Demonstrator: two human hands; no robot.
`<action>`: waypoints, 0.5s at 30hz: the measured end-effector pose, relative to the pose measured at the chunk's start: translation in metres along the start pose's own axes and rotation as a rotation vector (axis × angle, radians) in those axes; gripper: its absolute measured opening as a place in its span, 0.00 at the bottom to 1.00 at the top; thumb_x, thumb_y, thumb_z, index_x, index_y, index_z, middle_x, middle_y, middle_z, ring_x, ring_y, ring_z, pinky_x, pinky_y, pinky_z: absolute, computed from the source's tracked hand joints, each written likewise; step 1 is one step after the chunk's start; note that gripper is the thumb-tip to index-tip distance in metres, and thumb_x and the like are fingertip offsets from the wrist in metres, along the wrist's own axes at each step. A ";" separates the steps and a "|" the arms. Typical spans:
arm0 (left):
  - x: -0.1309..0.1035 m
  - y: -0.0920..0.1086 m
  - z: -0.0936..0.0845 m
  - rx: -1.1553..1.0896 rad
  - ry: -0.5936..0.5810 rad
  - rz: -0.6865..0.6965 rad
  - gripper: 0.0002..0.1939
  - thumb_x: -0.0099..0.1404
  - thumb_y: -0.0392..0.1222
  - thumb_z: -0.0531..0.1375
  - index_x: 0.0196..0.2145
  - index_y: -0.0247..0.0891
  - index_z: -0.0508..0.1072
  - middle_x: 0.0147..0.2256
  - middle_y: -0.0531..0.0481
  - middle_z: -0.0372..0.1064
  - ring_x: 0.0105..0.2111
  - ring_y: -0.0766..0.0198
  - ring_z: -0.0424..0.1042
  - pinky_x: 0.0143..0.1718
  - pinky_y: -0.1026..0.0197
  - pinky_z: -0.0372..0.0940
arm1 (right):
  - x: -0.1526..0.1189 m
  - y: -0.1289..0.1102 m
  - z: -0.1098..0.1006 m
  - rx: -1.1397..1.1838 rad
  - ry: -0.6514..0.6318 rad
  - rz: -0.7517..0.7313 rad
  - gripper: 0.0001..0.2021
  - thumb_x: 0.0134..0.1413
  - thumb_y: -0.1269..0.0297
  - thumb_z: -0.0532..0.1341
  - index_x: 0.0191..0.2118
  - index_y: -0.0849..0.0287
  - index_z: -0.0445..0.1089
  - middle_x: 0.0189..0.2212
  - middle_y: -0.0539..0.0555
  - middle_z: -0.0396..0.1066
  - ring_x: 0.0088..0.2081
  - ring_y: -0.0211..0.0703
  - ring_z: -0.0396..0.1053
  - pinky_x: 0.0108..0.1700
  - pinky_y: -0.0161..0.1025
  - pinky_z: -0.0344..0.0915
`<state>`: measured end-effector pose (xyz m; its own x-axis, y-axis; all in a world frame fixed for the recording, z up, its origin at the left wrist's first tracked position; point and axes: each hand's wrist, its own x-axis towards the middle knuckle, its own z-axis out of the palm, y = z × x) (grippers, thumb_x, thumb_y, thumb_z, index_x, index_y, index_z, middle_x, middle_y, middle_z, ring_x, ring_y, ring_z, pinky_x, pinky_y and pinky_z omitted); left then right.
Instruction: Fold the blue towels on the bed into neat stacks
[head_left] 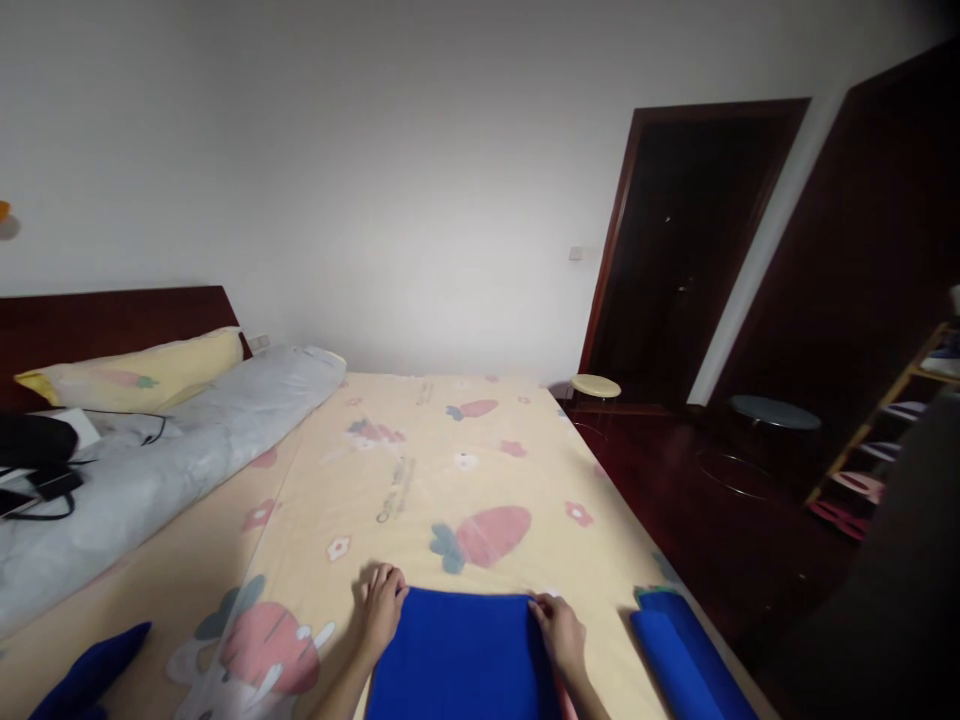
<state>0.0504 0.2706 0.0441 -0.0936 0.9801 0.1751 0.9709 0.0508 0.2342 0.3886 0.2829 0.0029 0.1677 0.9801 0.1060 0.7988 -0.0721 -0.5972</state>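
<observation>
A blue cloth [465, 655] lies flat on the bed at the bottom middle, its near part cut off by the frame. My left hand [384, 603] pinches its far left corner. At the far right corner, my right hand [559, 628] has its fingers closed on the cloth's edge. To the right lies a folded blue cloth bundle [690, 655] with a bit of green at its far end. Another dark blue piece of fabric [94, 675] rests crumpled at the lower left.
The bed [427, 460] has a cream sheet printed with carrots and flowers. A grey quilt [225, 440], a yellow pillow [172, 365] and black items with cables [45, 480] are at left. Two stools [596, 386] and a shoe rack [862, 465] stand beyond the bed's right edge.
</observation>
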 end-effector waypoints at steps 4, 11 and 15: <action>-0.003 0.007 0.007 0.063 0.037 -0.023 0.14 0.65 0.35 0.49 0.42 0.44 0.72 0.46 0.47 0.71 0.47 0.55 0.65 0.49 0.49 0.55 | -0.005 -0.009 0.001 -0.085 0.053 0.033 0.18 0.57 0.55 0.48 0.39 0.54 0.74 0.37 0.58 0.76 0.43 0.53 0.73 0.42 0.47 0.65; -0.048 0.068 0.058 0.065 -0.005 0.400 0.32 0.64 0.30 0.44 0.65 0.47 0.51 0.65 0.53 0.54 0.64 0.60 0.54 0.61 0.52 0.54 | -0.051 -0.059 0.048 -0.153 -0.027 -0.401 0.23 0.62 0.63 0.44 0.59 0.51 0.63 0.58 0.55 0.66 0.59 0.48 0.63 0.59 0.47 0.58; -0.063 0.051 0.064 0.032 -0.082 0.290 0.27 0.70 0.47 0.41 0.65 0.49 0.44 0.67 0.53 0.47 0.65 0.59 0.51 0.63 0.48 0.54 | -0.072 -0.045 0.062 -0.174 -0.172 -0.435 0.25 0.63 0.51 0.45 0.64 0.48 0.54 0.64 0.50 0.54 0.65 0.50 0.52 0.63 0.54 0.54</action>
<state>0.1200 0.2241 -0.0163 0.2055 0.9668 0.1518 0.9611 -0.2287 0.1552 0.3049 0.2269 -0.0269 -0.2889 0.9413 0.1745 0.8606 0.3352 -0.3833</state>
